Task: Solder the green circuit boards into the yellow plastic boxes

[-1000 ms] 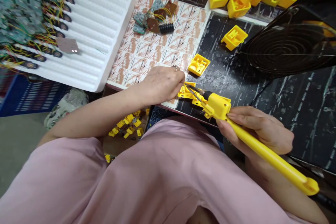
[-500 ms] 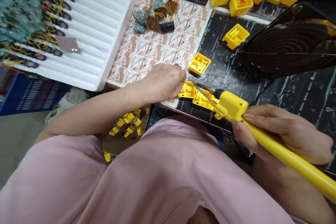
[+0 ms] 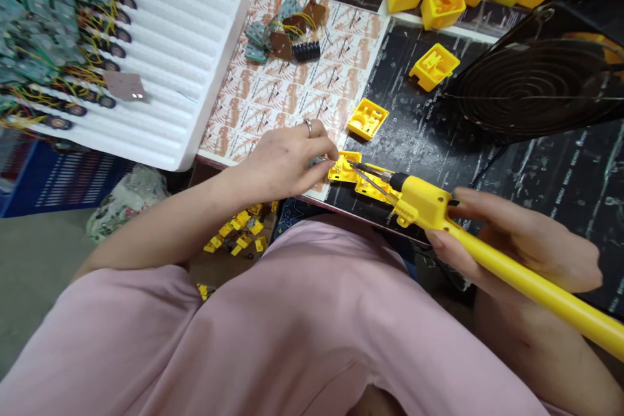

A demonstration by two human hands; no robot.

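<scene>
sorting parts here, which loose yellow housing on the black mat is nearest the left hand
The yellow housing at the left hand's fingertips, under the soldering iron tip; the other two loose housings lie farther back.

Half a second ago the soldering iron sat drawn back to the right; now its tip is on the yellow housing again. The right hand came left with it. The left hand has rolled, ring now uppermost, fingertips pinching at the housing's left edge.
</scene>
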